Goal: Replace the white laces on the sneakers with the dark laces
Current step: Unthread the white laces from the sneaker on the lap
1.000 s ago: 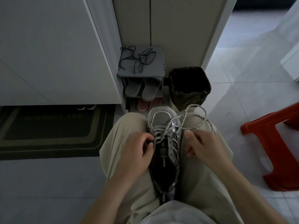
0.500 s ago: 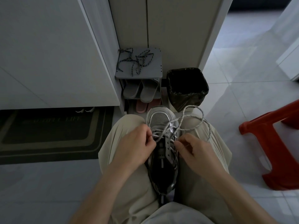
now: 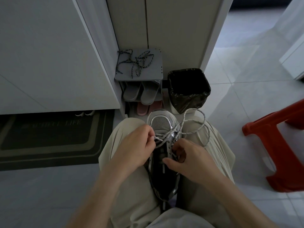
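Wedging the sneaker (image 3: 160, 123) between the knees (image 3: 128, 127) frees both hands; left hand (image 3: 136, 145) and right hand (image 3: 192, 158) each pinch the white lace (image 3: 166, 137).

The left hand (image 3: 134, 147) and right hand (image 3: 190, 158) hide where the white lace (image 3: 194, 130) passes through the sneaker's (image 3: 162, 124) middle eyelets, the thighs cover its sides, the doormat's (image 3: 49, 145) lettering is too dim to read, the red stool (image 3: 279, 145) runs off the right edge, and the shoe rack (image 3: 154, 73) half hides the pink slippers (image 3: 142, 110).
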`<state>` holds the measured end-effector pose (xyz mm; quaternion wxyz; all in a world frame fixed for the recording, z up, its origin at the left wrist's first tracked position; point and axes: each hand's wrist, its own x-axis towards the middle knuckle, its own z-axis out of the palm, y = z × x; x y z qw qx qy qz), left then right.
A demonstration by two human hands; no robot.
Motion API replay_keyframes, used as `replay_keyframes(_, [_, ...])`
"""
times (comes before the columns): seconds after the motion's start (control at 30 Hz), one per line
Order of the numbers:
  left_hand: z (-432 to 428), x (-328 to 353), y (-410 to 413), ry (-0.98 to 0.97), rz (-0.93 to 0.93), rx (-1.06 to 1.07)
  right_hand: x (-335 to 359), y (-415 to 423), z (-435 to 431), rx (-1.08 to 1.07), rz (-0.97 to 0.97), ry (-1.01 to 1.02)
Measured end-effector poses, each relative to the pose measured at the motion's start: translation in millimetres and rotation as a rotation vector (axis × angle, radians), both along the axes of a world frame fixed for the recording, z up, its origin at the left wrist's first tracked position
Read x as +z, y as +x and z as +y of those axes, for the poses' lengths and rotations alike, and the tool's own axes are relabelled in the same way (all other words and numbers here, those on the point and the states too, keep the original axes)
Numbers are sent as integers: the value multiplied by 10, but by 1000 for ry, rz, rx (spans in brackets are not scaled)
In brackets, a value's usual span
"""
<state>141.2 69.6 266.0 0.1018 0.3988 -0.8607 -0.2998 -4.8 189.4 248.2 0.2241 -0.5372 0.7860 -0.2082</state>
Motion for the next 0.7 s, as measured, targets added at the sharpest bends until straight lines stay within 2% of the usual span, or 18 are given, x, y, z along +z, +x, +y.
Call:
replay_keyframes(0.13, [26,-120,127,106,25,35,-5,-5,-6,-15,-15,-4])
replay_keyframes(0.2, [66,-197,185,93,24,31,2,2,-5,-25,-26,15])
replay_keyframes(0.33, [172,-260,169,7,143,86,17,15,8,-38,-49,28])
replay_keyframes(0.47, [155,-209,140,34,308,257,22,14,14,-63,-109,20])
replay_keyframes(0.63, [95,-125,86,-42,248,220,24,14,20,-75,-120,35])
replay_keyframes(0.7, [104,-122,97,0,273,199,26,16,25,-77,-118,34])
